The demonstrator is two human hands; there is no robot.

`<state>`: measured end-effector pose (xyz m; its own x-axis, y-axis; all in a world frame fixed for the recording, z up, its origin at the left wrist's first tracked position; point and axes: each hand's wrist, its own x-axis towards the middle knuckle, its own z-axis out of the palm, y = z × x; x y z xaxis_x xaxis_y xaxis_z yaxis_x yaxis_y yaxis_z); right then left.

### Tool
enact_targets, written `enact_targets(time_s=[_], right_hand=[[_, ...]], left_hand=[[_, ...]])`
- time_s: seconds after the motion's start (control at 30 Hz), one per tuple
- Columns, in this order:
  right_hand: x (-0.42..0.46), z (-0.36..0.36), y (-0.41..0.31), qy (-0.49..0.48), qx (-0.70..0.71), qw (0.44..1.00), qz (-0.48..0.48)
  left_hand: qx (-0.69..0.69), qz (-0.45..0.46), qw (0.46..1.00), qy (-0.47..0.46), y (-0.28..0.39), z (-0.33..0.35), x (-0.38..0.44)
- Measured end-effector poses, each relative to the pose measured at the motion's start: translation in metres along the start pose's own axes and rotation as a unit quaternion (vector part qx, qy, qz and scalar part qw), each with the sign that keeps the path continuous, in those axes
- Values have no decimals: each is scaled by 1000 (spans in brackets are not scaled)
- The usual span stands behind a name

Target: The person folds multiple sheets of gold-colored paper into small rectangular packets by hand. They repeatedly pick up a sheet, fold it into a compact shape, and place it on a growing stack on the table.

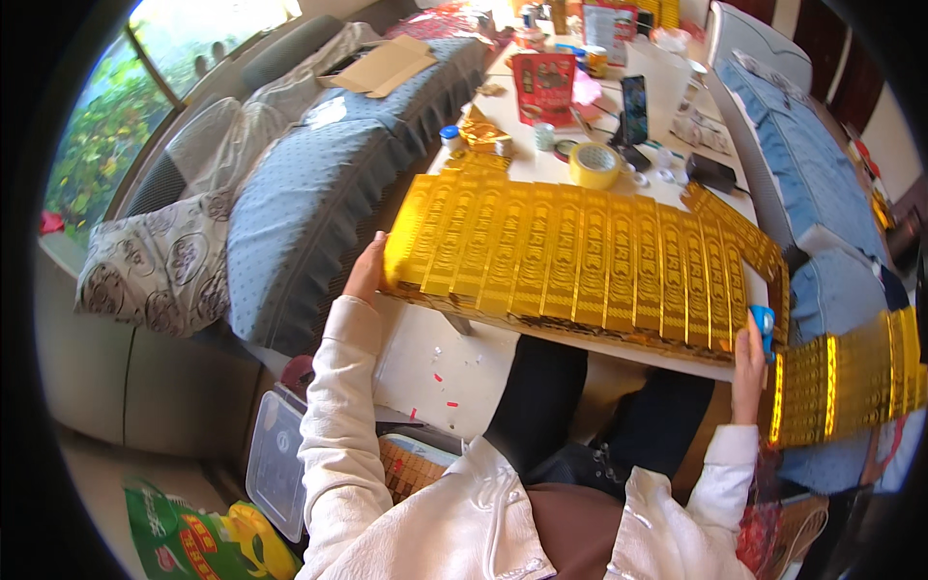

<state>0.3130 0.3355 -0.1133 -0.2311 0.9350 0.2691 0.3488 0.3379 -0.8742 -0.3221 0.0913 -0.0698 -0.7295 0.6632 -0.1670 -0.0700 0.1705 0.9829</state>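
Note:
A long row of overlapping gold foil paper strips (573, 254) with embossed patterns lies across the near end of the white table. My left hand (367, 270) rests against the row's left end, its fingers partly hidden behind the edge. At the row's right end, my right hand (750, 359) holds a small blue tool (763, 330), whose kind I cannot tell. Just right of that hand hangs or lies another set of gold foil strips (844, 380). More gold strips (739, 225) lie at the table's right edge.
Behind the row stand a roll of yellowish tape (594, 165), a phone (634, 109), a red pouch (544, 89) and a small blue-capped jar (450, 136). Blue-covered sofas (312, 174) flank the table. A clear plastic lid (275, 464) is below left, beside a green bag (196, 536).

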Motion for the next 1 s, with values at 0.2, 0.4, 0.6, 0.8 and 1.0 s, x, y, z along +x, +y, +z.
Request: enact_targets(time_s=[0.2,0.4,0.6,0.8,1.0], right_hand=[[0,1,-50,6,40,998,53],[40,-12,-39,-80,163,970,163],[57,-5,-59,-112,186,930,298],[47,8,-65,-140,209,919,305],[61,5,-49,-123,132,942,282]], left_hand=[[44,-13,999,-17,-6,-7,13],[-69,-24,996,-45,-38,-66,70],[56,-214,974,-60,1,6,63],[91,-199,968,-121,4,-32,62],[105,-198,959,-172,34,-8,49]])
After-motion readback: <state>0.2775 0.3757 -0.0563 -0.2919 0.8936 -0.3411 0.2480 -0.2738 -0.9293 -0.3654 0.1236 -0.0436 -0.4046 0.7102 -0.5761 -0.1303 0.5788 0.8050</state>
